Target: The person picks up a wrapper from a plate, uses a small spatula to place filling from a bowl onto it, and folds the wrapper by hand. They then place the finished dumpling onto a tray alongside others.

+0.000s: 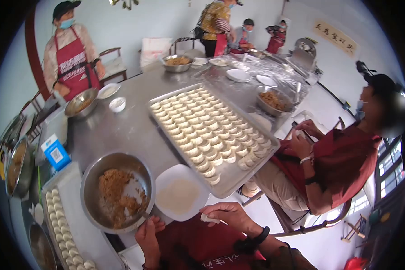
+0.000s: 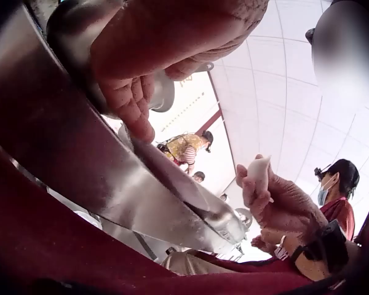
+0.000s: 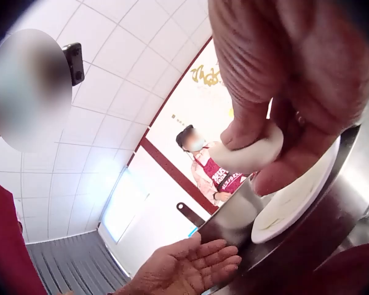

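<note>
In the head view my right hand (image 1: 231,217) pinches a white piece of folded dough (image 1: 210,219) between thumb and fingers. The right wrist view shows the same dough (image 3: 253,152) up close in the right hand (image 3: 283,67). My left hand (image 1: 150,236) is at the near rim of a steel bowl (image 1: 89,204) of brown filling (image 1: 114,184), beside the end of a utensil handle (image 1: 144,215). Its palm is turned up with fingers extended in the right wrist view (image 3: 194,267), below a dark handle (image 3: 189,214).
A white plate (image 1: 162,198) holding pale powder stands right of the bowl. Beyond it lies a large tray (image 1: 227,191) with rows of dumplings, and another tray (image 1: 87,225) is at left. A seated person (image 1: 333,166) is at right; others stand around the table (image 1: 130,130).
</note>
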